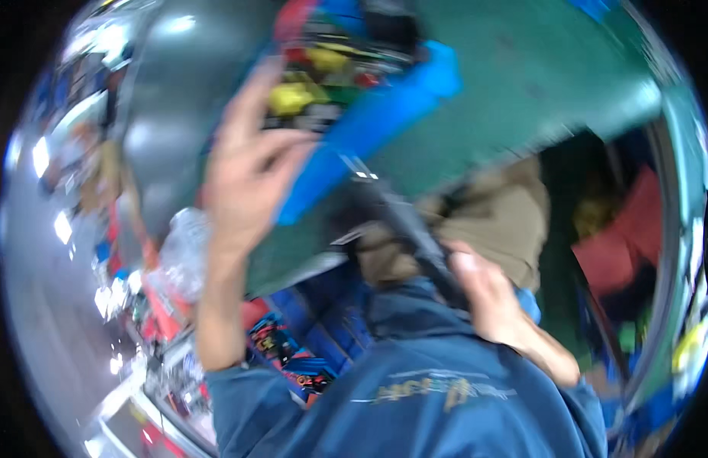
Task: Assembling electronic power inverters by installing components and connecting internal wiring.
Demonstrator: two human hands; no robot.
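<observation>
The picture is blurred by motion. My left hand (247, 168) is raised at the upper left, fingers pointing up, and its fingertips lie against a long bright blue piece (369, 130); whether it grips that piece I cannot tell. My right hand (488, 301) sits lower and to the right, closed around a dark strap or bar (404, 221) that runs up toward the blue piece. Both forearms come out of dark blue jacket sleeves (415, 389). A tan cloth bundle (507, 217) lies just behind the right hand.
A green surface (522, 76) fills the upper right. Red, yellow and dark items (323, 69) crowd the top centre. A red thing (629, 237) lies at the right. Colourful packets (281, 347) and a grey floor (48, 305) are at the lower left.
</observation>
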